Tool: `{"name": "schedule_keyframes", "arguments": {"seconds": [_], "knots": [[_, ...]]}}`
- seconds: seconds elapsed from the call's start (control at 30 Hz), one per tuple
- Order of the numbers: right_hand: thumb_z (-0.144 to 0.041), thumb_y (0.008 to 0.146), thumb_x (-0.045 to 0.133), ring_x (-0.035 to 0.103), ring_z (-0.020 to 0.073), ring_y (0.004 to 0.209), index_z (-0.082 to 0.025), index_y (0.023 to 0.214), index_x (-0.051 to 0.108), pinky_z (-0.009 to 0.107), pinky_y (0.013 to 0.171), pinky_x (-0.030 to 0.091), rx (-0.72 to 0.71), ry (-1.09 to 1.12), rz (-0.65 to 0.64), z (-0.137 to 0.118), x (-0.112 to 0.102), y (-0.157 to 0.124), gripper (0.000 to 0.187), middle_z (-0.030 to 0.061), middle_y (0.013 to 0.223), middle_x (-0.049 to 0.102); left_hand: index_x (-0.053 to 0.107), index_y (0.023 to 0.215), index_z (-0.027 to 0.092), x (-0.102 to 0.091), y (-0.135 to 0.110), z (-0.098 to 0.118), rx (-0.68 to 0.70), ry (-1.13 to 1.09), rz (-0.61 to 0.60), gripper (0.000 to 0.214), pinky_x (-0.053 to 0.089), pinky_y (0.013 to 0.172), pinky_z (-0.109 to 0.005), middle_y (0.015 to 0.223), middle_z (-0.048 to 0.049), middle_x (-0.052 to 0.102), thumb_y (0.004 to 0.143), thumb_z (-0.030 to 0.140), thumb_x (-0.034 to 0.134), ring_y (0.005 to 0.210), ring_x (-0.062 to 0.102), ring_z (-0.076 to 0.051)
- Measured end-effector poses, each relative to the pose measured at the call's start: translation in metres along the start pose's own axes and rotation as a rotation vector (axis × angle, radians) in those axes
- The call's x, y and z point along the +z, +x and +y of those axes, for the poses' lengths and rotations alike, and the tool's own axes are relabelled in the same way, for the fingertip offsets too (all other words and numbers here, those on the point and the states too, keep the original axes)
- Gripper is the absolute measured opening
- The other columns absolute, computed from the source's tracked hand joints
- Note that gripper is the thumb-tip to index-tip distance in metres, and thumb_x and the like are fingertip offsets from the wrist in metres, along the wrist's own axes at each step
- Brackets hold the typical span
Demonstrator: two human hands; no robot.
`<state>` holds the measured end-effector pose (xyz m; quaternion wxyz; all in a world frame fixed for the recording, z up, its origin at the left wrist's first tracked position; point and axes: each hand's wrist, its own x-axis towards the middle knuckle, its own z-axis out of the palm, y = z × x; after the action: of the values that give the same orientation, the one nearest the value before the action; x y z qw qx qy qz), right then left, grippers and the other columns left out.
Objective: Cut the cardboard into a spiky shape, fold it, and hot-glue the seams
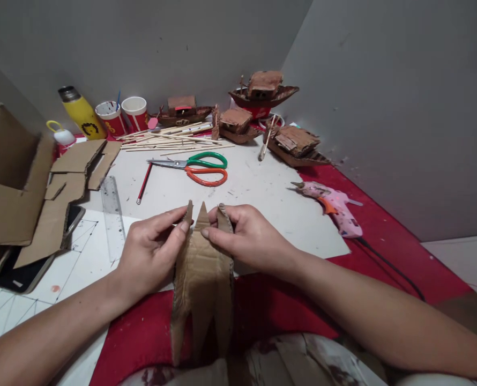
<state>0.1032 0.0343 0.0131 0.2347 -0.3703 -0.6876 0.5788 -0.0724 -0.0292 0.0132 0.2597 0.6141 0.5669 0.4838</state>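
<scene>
A long piece of brown corrugated cardboard [201, 279] cut into pointed strips stands up from my lap toward the table edge. My left hand [152, 252] pinches the left strip near its tip between thumb and fingers. My right hand [246, 236] is closed on the right strip, its fingers pressing against the middle pointed strip. Both hands hold the cardboard together at its top end.
Green-and-orange scissors [200, 167], a red pencil [144, 184], a clear ruler [113, 214] and wooden sticks [170, 139] lie on the white sheet [262, 198]. A pink glue gun [335, 206] lies right. Cardboard boats [295, 143], cups [136, 112], a yellow flask [81, 113] stand behind. Cardboard scraps [61, 187] left.
</scene>
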Motion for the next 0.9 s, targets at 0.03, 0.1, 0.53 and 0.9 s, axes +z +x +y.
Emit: {"name": "schedule_keyframes", "arguments": {"seconds": [0.03, 0.1, 0.53, 0.9], "knots": [[-0.021, 0.081, 0.057, 0.035, 0.0084, 0.055, -0.017, 0.065, 0.048, 0.022, 0.050, 0.028, -0.001, -0.013, 0.013, 0.000, 0.000, -0.001, 0.018, -0.0067, 0.059, 0.038, 0.073, 0.107, 0.013, 0.000, 0.000, -0.001, 0.000, -0.009, -0.012, 0.026, 0.056, 0.081, -0.020, 0.103, -0.0069, 0.077, 0.084, 0.019, 0.064, 0.089, 0.072, -0.015], [-0.022, 0.081, 0.056, 0.036, 0.0089, 0.056, -0.017, 0.066, 0.050, 0.022, 0.051, 0.029, -0.007, -0.041, 0.017, -0.001, 0.001, -0.002, 0.017, -0.0062, 0.060, 0.039, 0.074, 0.106, 0.014, 0.001, 0.001, -0.002, -0.030, -0.052, -0.035, 0.024, 0.056, 0.080, -0.019, 0.102, -0.0065, 0.077, 0.085, 0.020, 0.064, 0.090, 0.072, -0.015], [-0.021, 0.082, 0.054, 0.044, 0.0111, 0.061, -0.015, 0.071, 0.056, 0.023, 0.055, 0.034, -0.041, -0.093, 0.031, -0.003, -0.002, -0.001, 0.012, -0.0029, 0.064, 0.049, 0.072, 0.111, 0.021, 0.000, 0.000, 0.008, -0.206, -0.157, -0.219, 0.026, 0.055, 0.078, -0.021, 0.101, -0.0013, 0.077, 0.087, 0.022, 0.062, 0.089, 0.071, -0.016], [-0.021, 0.082, 0.054, 0.042, 0.0109, 0.059, -0.015, 0.072, 0.057, 0.023, 0.053, 0.032, -0.028, -0.143, 0.035, 0.001, -0.001, -0.003, 0.012, -0.0038, 0.062, 0.047, 0.070, 0.103, 0.015, -0.001, 0.000, 0.002, 0.045, 0.273, -0.303, 0.028, 0.049, 0.066, -0.023, 0.082, -0.0016, 0.074, 0.086, 0.013, 0.048, 0.071, 0.067, -0.015]]}}
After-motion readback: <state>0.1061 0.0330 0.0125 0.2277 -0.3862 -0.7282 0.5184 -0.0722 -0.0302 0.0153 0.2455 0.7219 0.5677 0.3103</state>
